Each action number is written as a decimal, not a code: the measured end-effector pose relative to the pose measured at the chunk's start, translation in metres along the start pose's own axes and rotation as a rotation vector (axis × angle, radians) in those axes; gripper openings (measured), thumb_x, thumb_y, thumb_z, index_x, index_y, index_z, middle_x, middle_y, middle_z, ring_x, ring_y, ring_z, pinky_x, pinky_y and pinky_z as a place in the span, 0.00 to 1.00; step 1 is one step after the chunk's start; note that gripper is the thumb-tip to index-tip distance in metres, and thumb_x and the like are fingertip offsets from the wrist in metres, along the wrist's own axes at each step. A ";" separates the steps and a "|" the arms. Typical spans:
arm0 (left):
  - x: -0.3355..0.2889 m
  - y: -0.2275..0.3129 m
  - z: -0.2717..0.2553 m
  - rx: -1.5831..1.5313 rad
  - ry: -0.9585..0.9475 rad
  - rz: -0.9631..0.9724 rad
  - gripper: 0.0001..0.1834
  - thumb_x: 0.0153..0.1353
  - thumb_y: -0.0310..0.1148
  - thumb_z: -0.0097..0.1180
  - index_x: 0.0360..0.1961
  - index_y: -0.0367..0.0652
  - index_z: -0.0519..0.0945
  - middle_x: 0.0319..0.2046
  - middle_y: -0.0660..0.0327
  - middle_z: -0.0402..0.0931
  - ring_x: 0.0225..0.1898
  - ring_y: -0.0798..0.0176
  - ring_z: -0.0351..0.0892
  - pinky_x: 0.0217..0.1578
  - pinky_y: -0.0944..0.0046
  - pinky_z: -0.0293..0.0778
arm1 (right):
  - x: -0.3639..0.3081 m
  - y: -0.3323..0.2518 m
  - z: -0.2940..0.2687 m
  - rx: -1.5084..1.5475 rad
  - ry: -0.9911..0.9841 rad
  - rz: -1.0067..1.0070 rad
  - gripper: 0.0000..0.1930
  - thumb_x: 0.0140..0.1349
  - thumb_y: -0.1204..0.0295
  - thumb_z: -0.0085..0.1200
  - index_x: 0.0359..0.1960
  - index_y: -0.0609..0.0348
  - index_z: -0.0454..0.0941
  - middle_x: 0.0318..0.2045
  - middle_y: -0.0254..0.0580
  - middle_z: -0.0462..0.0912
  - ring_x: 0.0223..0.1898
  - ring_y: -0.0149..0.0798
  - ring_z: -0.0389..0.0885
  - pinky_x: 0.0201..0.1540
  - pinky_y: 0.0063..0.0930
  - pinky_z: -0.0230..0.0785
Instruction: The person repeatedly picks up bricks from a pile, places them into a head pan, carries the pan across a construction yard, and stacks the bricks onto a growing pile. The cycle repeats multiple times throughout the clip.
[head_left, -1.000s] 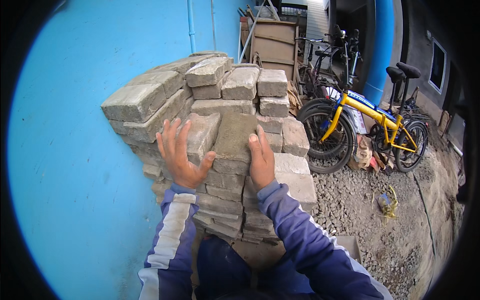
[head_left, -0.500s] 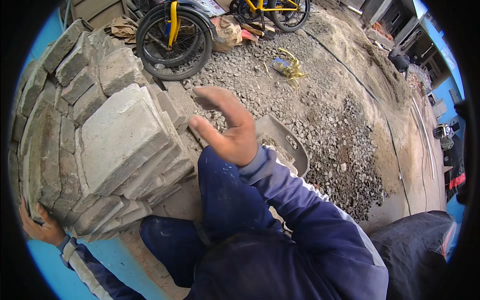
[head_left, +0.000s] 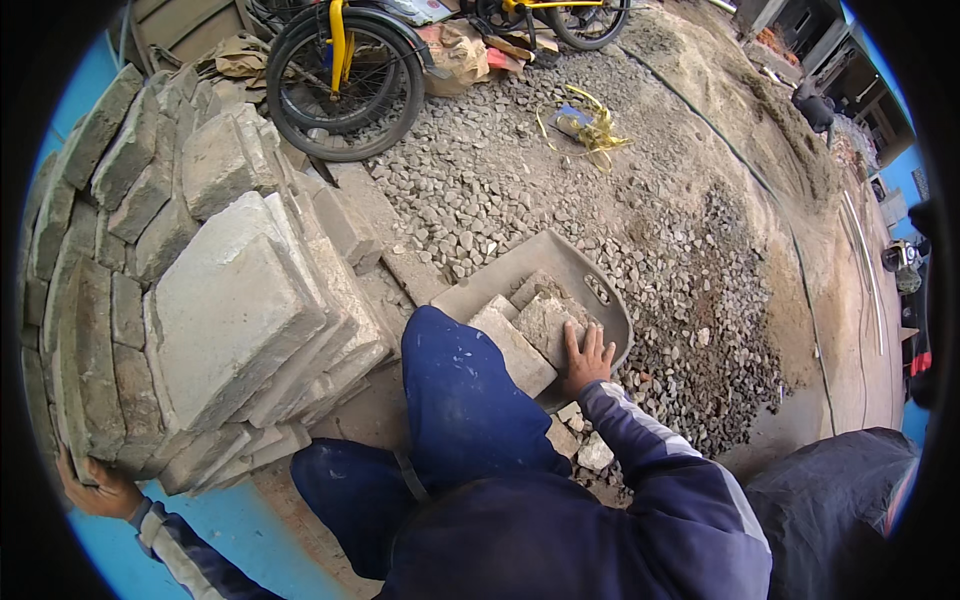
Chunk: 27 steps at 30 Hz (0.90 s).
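A tall stack of grey-brown concrete slabs (head_left: 235,310) stands at my left, its layers tilted. My left hand (head_left: 102,488) rests against the stack's lower outer corner, thumb and fingers apart, partly hidden by the slab edge. On my right, a shallow grey plastic tray (head_left: 480,292) with a slotted handle lies on the gravel. Inside it are a smooth slab (head_left: 513,348) and a rough broken block (head_left: 546,325). My right hand (head_left: 584,362) lies with spread fingers on the right side of the rough block.
Yellow-framed bicycles (head_left: 341,50) stand on the far side. Gravel (head_left: 480,195) spreads beyond the tray, with a tangle of yellow strap (head_left: 598,130) on it. A dark cable (head_left: 720,140) crosses the ground. Black sheeting (head_left: 830,490) covers something at lower right. Loose stones (head_left: 595,453) lie below the tray.
My right hand has come down and to the right, from raised in the air to the rough block in the tray. My left hand stays at the stack's corner.
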<state>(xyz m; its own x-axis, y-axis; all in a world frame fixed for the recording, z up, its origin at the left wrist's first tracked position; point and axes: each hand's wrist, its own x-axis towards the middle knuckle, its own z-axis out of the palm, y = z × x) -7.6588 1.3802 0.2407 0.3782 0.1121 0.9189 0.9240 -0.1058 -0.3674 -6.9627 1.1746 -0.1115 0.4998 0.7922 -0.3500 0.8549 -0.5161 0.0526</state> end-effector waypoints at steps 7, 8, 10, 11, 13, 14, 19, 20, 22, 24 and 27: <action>0.017 0.058 -0.013 0.065 -0.105 -0.258 0.39 0.64 0.69 0.45 0.52 0.41 0.78 0.50 0.51 0.77 0.59 0.43 0.73 0.67 0.40 0.54 | 0.013 0.008 -0.014 0.126 0.073 -0.054 0.76 0.28 0.52 0.77 0.78 0.40 0.34 0.63 0.61 0.64 0.65 0.62 0.65 0.62 0.56 0.60; 0.019 0.062 -0.016 0.063 -0.112 -0.305 0.40 0.63 0.71 0.45 0.51 0.41 0.78 0.49 0.52 0.77 0.59 0.44 0.73 0.67 0.39 0.53 | 0.016 0.012 -0.016 0.129 0.052 -0.066 0.78 0.24 0.53 0.79 0.78 0.40 0.33 0.62 0.61 0.65 0.65 0.61 0.64 0.62 0.56 0.61; 0.026 0.067 -0.018 0.055 -0.099 -0.312 0.41 0.61 0.73 0.46 0.50 0.41 0.78 0.48 0.53 0.77 0.60 0.45 0.72 0.68 0.39 0.51 | 0.027 0.022 -0.018 0.147 -0.008 -0.063 0.79 0.21 0.55 0.80 0.78 0.40 0.34 0.60 0.60 0.65 0.64 0.62 0.65 0.62 0.54 0.64; 0.028 0.069 -0.018 0.044 -0.101 -0.323 0.42 0.61 0.73 0.46 0.49 0.41 0.77 0.48 0.53 0.77 0.60 0.45 0.72 0.68 0.39 0.50 | 0.032 0.031 -0.020 0.249 -0.025 -0.091 0.77 0.22 0.57 0.80 0.78 0.45 0.38 0.60 0.61 0.67 0.63 0.62 0.67 0.63 0.52 0.64; 0.033 0.070 -0.020 0.041 -0.088 -0.329 0.42 0.60 0.74 0.47 0.49 0.42 0.77 0.47 0.53 0.77 0.59 0.45 0.72 0.68 0.38 0.49 | 0.048 0.041 -0.016 0.617 0.028 -0.256 0.72 0.24 0.62 0.79 0.76 0.55 0.46 0.61 0.60 0.71 0.62 0.59 0.72 0.64 0.46 0.66; 0.034 0.071 -0.020 0.037 -0.085 -0.325 0.42 0.59 0.74 0.47 0.48 0.42 0.77 0.46 0.53 0.77 0.59 0.45 0.72 0.68 0.38 0.49 | 0.056 0.044 -0.017 0.862 0.071 -0.327 0.68 0.27 0.64 0.78 0.75 0.61 0.50 0.61 0.59 0.73 0.61 0.56 0.74 0.64 0.42 0.67; 0.033 0.071 -0.022 0.021 -0.094 -0.374 0.43 0.57 0.75 0.49 0.50 0.42 0.77 0.49 0.54 0.76 0.61 0.44 0.69 0.69 0.35 0.46 | 0.051 0.011 -0.061 1.609 -0.050 -0.324 0.52 0.38 0.77 0.63 0.72 0.66 0.57 0.62 0.49 0.73 0.60 0.45 0.75 0.63 0.34 0.68; 0.032 0.071 -0.022 0.032 -0.098 -0.375 0.44 0.57 0.75 0.49 0.52 0.43 0.76 0.51 0.53 0.75 0.63 0.43 0.68 0.69 0.35 0.45 | 0.043 -0.006 -0.089 1.616 -0.008 -0.362 0.54 0.36 0.76 0.65 0.73 0.65 0.56 0.63 0.49 0.73 0.61 0.45 0.75 0.63 0.36 0.68; 0.030 0.070 -0.022 0.037 -0.117 -0.376 0.45 0.57 0.76 0.49 0.54 0.43 0.76 0.54 0.52 0.75 0.65 0.42 0.66 0.70 0.33 0.44 | 0.023 -0.045 -0.160 1.591 0.046 -0.517 0.57 0.35 0.76 0.67 0.74 0.64 0.54 0.64 0.49 0.72 0.62 0.45 0.74 0.64 0.37 0.67; 0.028 0.069 -0.022 0.051 -0.142 -0.385 0.48 0.56 0.77 0.48 0.59 0.43 0.73 0.59 0.51 0.72 0.68 0.40 0.62 0.70 0.32 0.42 | 0.005 -0.094 -0.238 1.490 0.094 -0.770 0.58 0.35 0.74 0.68 0.75 0.63 0.53 0.65 0.49 0.70 0.63 0.44 0.73 0.65 0.37 0.66; 0.026 0.069 -0.023 0.057 -0.166 -0.406 0.52 0.56 0.79 0.46 0.65 0.44 0.69 0.65 0.50 0.66 0.72 0.39 0.56 0.71 0.31 0.40 | -0.017 -0.178 -0.348 1.334 0.174 -1.204 0.62 0.33 0.64 0.73 0.75 0.66 0.53 0.67 0.52 0.68 0.66 0.44 0.69 0.70 0.37 0.56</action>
<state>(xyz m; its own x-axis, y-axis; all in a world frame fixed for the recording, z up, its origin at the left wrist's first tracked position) -7.5865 1.3535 0.2429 -0.0165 0.2906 0.9567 0.9994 0.0341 0.0069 -7.0754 1.3664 0.2105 -0.1621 0.8666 0.4720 0.0904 0.4893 -0.8674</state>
